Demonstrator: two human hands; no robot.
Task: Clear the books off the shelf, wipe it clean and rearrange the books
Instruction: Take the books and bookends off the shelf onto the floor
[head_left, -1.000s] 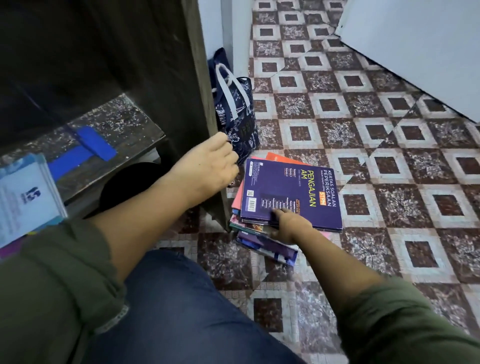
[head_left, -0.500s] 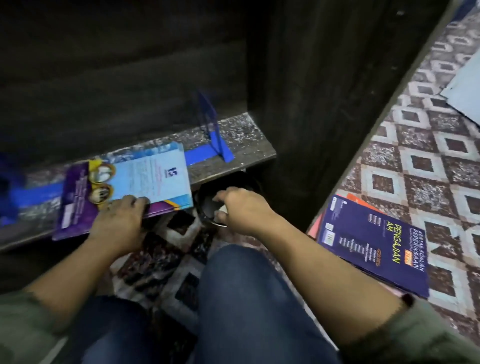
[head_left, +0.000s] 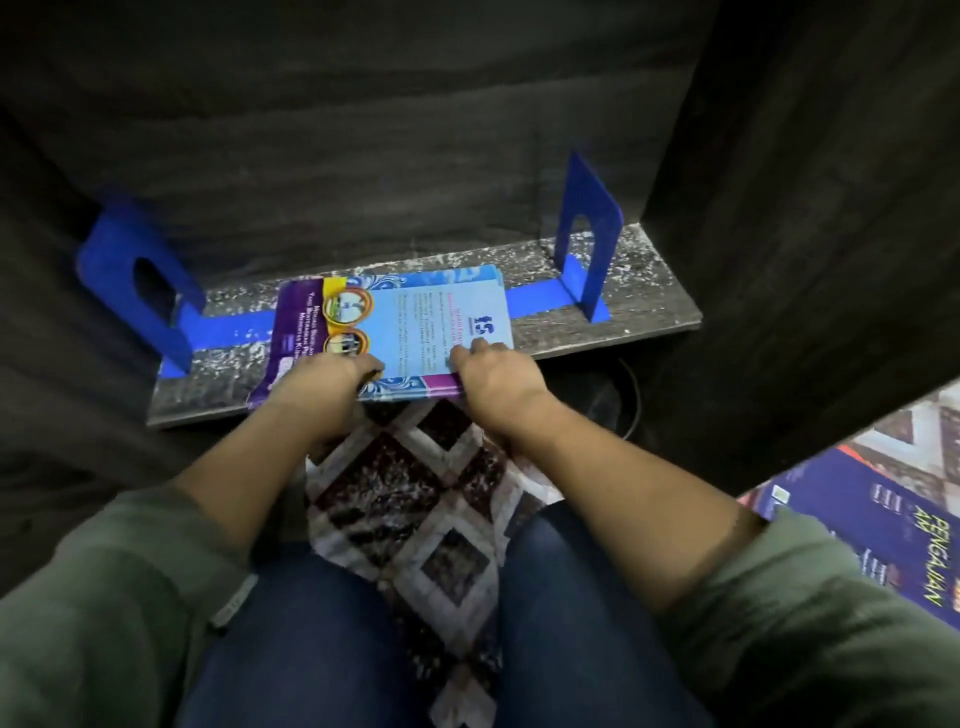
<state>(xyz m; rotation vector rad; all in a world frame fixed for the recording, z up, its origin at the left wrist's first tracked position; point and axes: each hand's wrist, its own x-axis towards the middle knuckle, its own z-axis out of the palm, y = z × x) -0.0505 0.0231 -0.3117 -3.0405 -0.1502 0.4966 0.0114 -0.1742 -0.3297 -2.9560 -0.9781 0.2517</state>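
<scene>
**Dark shelf almost bare: one stack left to lift**

Dark wood-grain panels close round a low shelf (head_left: 623, 322) whose board is flecked all over with pale specks. At its left end a blue left bookend (head_left: 135, 280) leans outward, its foot flat on the board. Next along, the left hand (head_left: 322, 382) grips the near edge of the stack of books (head_left: 410, 317), fingers curled over the top cover. This stack lies flat in the middle of the shelf, between the two bookends, with its near edge hanging a little past the shelf front.

Its long axis runs along the shelf, slightly skewed so that the right end sits further back. The purple end points toward the left bookend and the pale-blue end toward the right one, and the cover print reads sideways from here.

The right hand (head_left: 493, 379) clasps the near right corner of the stack in the same way. Beyond it the right bookend (head_left: 587, 234) stands upright. Off at the right edge, purple books on the floor (head_left: 883, 530) lie flat on the patterned tiles.

By my reading, clearing is nearly finished. This stack looks like the last thing to come off (apart from the bookends). The specks suggest wiping has not begun, and rearranging comes after that.
</scene>
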